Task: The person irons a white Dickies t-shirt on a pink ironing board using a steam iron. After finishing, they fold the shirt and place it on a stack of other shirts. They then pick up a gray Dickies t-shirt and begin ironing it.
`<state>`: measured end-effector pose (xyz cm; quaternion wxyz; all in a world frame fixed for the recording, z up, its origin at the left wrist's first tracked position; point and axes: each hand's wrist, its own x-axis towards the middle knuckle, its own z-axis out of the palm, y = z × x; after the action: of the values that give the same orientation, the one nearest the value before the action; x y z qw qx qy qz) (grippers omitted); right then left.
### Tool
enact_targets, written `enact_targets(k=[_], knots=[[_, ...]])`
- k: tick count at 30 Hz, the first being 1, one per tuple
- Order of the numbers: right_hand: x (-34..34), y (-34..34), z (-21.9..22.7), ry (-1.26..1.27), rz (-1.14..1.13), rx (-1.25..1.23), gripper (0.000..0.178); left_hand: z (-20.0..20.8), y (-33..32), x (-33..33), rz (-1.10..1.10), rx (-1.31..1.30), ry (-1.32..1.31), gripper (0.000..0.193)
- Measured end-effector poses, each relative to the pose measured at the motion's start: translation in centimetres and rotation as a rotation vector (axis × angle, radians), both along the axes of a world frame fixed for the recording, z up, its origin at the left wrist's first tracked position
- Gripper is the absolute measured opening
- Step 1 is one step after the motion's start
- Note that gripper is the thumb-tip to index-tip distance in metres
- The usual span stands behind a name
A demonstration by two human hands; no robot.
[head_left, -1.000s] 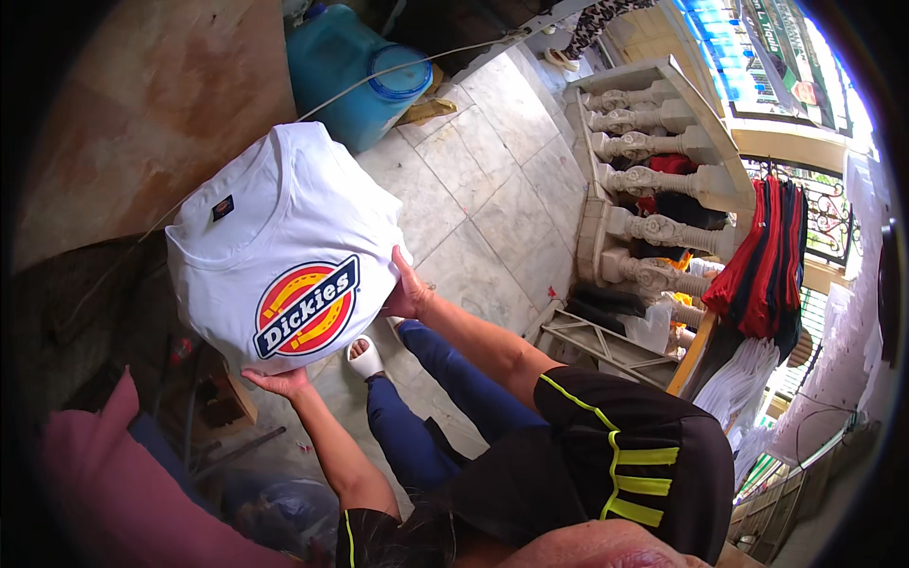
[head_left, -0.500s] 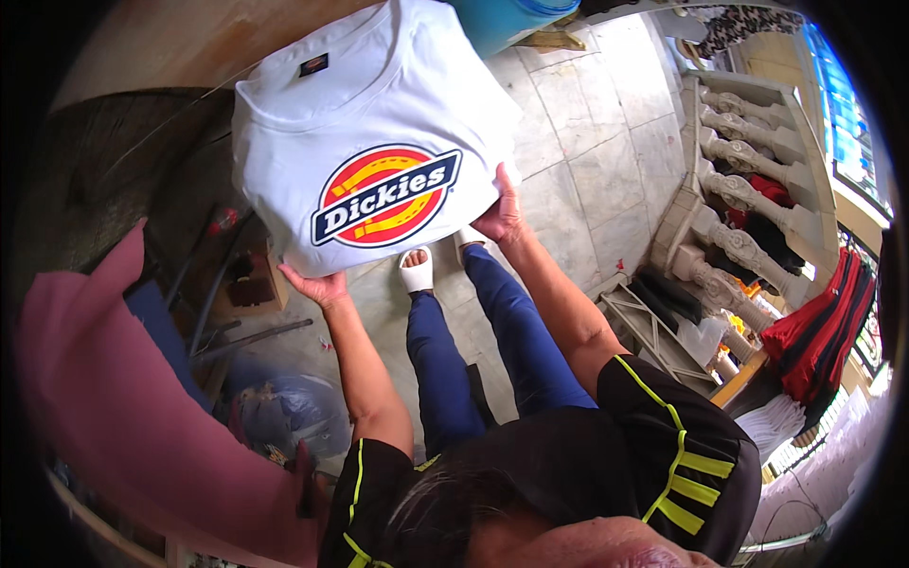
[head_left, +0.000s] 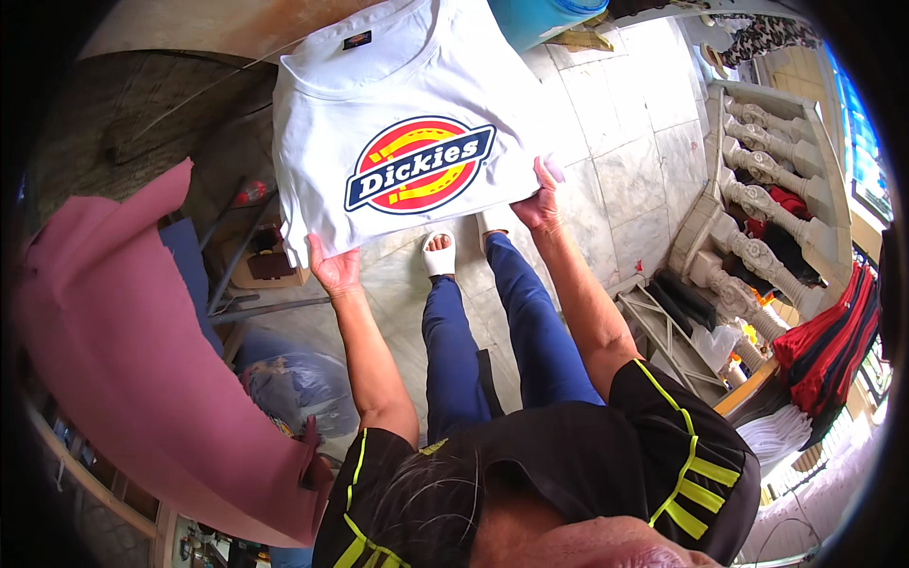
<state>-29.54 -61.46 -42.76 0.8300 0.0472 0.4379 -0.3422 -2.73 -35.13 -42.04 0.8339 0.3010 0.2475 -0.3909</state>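
A white T-shirt (head_left: 331,123) stretches out in front of me, its front facing up. A round red and yellow print with a dark slanted band (head_left: 421,163) sits on its chest. Its neckline and small dark label (head_left: 357,40) point away from me. At the near left corner, my left hand (head_left: 333,268) grips the shirt with the thumb on top, its other fingers hidden under the cloth. The near right corner is in my right hand (head_left: 538,201), thumb up and fingers partly under the fabric.
A pink cloth (head_left: 133,350) drapes at the left beside metal bars and a clear plastic bag (head_left: 303,383). A blue container (head_left: 540,17) stands beyond the shirt. Right are a stone balustrade (head_left: 757,180), a metal rack (head_left: 668,331) and hanging red and dark clothes (head_left: 828,350).
The view has shifted, so the shirt and surroundings appear farther right. The shirt's near edge looks straighter, and my left thumb now points more upward. Both hands keep their hold.
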Motion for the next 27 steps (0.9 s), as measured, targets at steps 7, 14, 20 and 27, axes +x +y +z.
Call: enact_targets(k=[7, 14, 20, 27], knots=[[1.8, -2.7, 8.8, -0.059, -0.003, -0.210, 0.041, 10.6, -3.6, 0.4, -0.059, 0.079, -0.241, 0.052], [4.6, -12.3, 19.7, -0.172, -0.118, -0.495, 0.031, 24.3, -11.9, 2.9, -0.178, -0.002, -0.637, 0.057], [-7.1, -13.0, 38.8, -0.194, -0.338, -0.595, 0.031, 37.8, -21.0, -0.6, -0.245, -0.061, -0.694, 0.061], [-26.3, -13.2, 49.8, -0.069, -0.594, -0.803, 0.036, 45.6, -35.9, -12.6, -0.636, -0.269, -0.722, 0.058]])
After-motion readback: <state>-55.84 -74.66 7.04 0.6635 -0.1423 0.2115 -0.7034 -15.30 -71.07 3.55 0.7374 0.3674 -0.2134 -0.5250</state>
